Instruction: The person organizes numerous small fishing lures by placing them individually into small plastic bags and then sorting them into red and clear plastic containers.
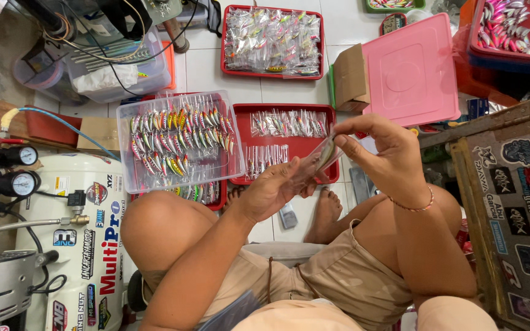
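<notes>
Right now both hands meet over the knees: the left hand (272,191) cups the lower end of a small clear sleeve (315,164), fingers curled loosely under it, while the right hand (380,156) pinches its top edge between thumb and forefinger. Whether a lure sits inside I cannot tell for sure, though a pale sliver shows through. The film looks slippery, so a light pinch could let it slide out and drop between the bare feet. Just beyond, the clear tray of painted lures (179,140) rests on a red tray (289,142) edge; a knee nudge might tip it. Farther off, a second red tray (272,41) holds bagged pieces.
</notes>
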